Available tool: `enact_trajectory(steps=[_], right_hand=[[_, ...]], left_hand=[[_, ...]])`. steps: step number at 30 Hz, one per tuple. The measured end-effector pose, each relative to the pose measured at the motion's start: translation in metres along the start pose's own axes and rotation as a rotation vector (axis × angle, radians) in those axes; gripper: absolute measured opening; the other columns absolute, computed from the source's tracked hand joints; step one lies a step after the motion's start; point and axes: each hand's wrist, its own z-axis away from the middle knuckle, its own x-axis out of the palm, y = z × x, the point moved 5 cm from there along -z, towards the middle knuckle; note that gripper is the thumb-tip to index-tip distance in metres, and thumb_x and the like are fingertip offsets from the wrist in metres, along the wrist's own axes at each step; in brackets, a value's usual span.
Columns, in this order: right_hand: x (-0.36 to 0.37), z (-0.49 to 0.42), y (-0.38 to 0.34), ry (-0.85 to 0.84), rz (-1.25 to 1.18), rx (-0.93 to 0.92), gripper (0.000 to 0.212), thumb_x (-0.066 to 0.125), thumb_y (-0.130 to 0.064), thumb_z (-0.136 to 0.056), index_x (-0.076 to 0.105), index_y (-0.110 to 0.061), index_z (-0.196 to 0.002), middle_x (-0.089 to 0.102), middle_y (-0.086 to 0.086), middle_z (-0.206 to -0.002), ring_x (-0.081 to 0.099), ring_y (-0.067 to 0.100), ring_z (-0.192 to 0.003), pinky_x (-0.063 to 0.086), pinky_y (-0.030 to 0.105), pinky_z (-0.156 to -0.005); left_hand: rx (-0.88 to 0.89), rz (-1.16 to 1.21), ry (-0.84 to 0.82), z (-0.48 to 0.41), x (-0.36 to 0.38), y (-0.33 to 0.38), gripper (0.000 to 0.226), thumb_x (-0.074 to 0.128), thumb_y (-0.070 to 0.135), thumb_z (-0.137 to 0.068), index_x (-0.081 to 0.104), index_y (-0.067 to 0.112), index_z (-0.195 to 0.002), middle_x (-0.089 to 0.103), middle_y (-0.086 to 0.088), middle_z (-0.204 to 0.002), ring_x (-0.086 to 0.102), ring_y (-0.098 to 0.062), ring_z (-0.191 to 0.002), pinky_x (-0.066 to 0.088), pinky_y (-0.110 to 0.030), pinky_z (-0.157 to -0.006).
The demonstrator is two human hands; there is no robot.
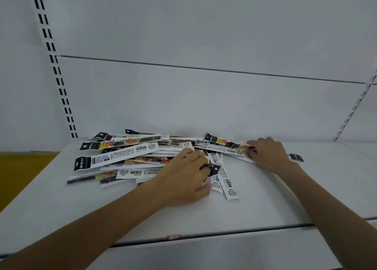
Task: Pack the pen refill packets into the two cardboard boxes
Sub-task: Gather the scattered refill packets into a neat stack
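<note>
White metal shelving: slotted upright [61, 90] at the left, plain back panel [204, 98] behind. The shelf [265, 204] carries the pen refill packets [132, 157] in one loose heap near its back edge, from left of centre to centre. No cardboard box is in view (so which way the packets must travel cannot be told).

Long axis: most packets lie lengthwise along the shelf, roughly parallel with the back edge, several with black header ends toward the left edge. A few angled packets [226, 180] break the pattern and point toward the front edge, just beside the left hand.

Left hand [187, 180]: on the heap's front right side, fingers curled down over several packets, with a black header end caught between them. It reads as a hold on packets.

Right hand [267, 155]: at the heap's right end, fingers bent onto the packet ends. The thumb is hidden, so grip versus plain press cannot be told. One stray packet [295, 157] sticks out past the wrist toward the right edge.

Key relation: both hands sit at the right end, and the bulk runs away from them toward the left edge. The left hand is nearer the bulk.

Judgement: gathering stage, nothing packed yet. Squaring the heap along its long axis likely needs the left hand at the far ends and the right hand as a stop.
</note>
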Motion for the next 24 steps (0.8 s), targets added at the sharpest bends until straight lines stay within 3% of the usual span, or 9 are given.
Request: enact_trajectory(steps=[3,6,8,11,14,17,19,22,24], right_hand=[[-0.011,0.002,-0.02,0.043,0.158,0.003,0.04,0.033,-0.042,-0.096,0.065,-0.018,-0.099,0.064,0.002,-0.107,0.05,0.025,-0.108,0.033,0.034,-0.081],[-0.014,0.01,-0.04,-0.059,-0.007,0.047,0.062,0.023,-0.057,-0.095,0.063,-0.01,-0.098,0.062,0.008,-0.108,0.052,0.027,-0.108,0.037,0.038,-0.087],[-0.016,0.016,-0.056,-0.157,-0.135,0.073,0.075,0.022,-0.07,-0.087,0.062,-0.009,-0.103,0.058,0.012,-0.114,0.053,0.03,-0.107,0.039,0.037,-0.083],[-0.02,0.025,-0.078,-0.273,-0.107,0.068,0.095,0.025,-0.087,-0.07,0.054,-0.013,-0.123,0.045,0.012,-0.132,0.044,0.031,-0.122,0.038,0.041,-0.093],[-0.021,0.028,-0.087,-0.331,-0.074,0.038,0.09,0.039,-0.084,-0.068,0.052,-0.014,-0.124,0.039,0.012,-0.137,0.041,0.03,-0.124,0.037,0.041,-0.097],[-0.024,0.021,-0.077,-0.348,-0.198,0.007,0.066,0.052,-0.079,-0.066,0.055,-0.016,-0.081,0.054,0.006,-0.1,0.055,0.023,-0.089,0.041,0.032,-0.073],[-0.025,0.016,-0.069,-0.373,-0.252,-0.007,0.059,0.057,-0.076,-0.066,0.049,-0.017,-0.072,0.054,0.002,-0.086,0.053,0.018,-0.076,0.039,0.029,-0.063],[-0.021,0.014,-0.069,-0.39,-0.223,-0.031,0.066,0.058,-0.078,-0.062,0.049,-0.016,-0.086,0.048,0.005,-0.1,0.049,0.023,-0.093,0.044,0.035,-0.079],[-0.018,0.02,-0.078,-0.439,-0.196,-0.068,0.071,0.058,-0.08,-0.06,0.046,-0.018,-0.093,0.046,0.003,-0.101,0.046,0.023,-0.102,0.044,0.038,-0.088]], left_hand=[[-0.028,0.068,-0.055,-0.004,0.008,0.001,0.052,0.027,0.049,-0.083,0.065,0.018,-0.101,0.063,0.0,-0.099,0.054,-0.022,-0.101,0.027,-0.034,-0.092],[-0.005,0.185,-0.062,-0.001,0.009,-0.005,0.055,0.025,0.052,-0.083,0.055,0.024,-0.121,0.057,0.004,-0.117,0.044,-0.017,-0.114,0.024,-0.032,-0.1],[0.017,0.231,-0.039,0.002,0.008,-0.008,0.049,0.031,0.046,-0.085,0.05,0.024,-0.123,0.056,0.004,-0.117,0.045,-0.017,-0.113,0.025,-0.03,-0.099],[0.037,0.21,0.012,0.005,0.01,-0.013,0.037,0.039,0.033,-0.085,0.05,0.02,-0.118,0.059,0.001,-0.108,0.05,-0.018,-0.102,0.029,-0.03,-0.09],[0.051,0.146,0.067,0.007,0.01,-0.019,0.026,0.042,0.025,-0.084,0.057,0.021,-0.105,0.059,0.002,-0.108,0.051,-0.017,-0.101,0.033,-0.031,-0.085],[0.013,0.117,0.132,0.011,0.007,-0.026,0.023,0.042,0.022,-0.08,0.06,0.022,-0.095,0.058,-0.002,-0.114,0.045,-0.019,-0.109,0.032,-0.032,-0.09],[-0.002,0.138,0.156,0.015,0.003,-0.032,0.026,0.045,0.027,-0.078,0.061,0.025,-0.098,0.055,-0.004,-0.12,0.042,-0.019,-0.116,0.029,-0.033,-0.096],[-0.071,0.174,0.184,0.017,-0.006,-0.045,0.047,0.047,0.043,-0.077,0.053,0.026,-0.12,0.047,-0.005,-0.133,0.036,-0.02,-0.126,0.02,-0.035,-0.108],[-0.224,0.211,0.153,0.013,-0.009,-0.069,0.064,0.037,0.057,-0.075,0.042,0.027,-0.132,0.037,-0.005,-0.143,0.027,-0.021,-0.134,0.011,-0.038,-0.111]])
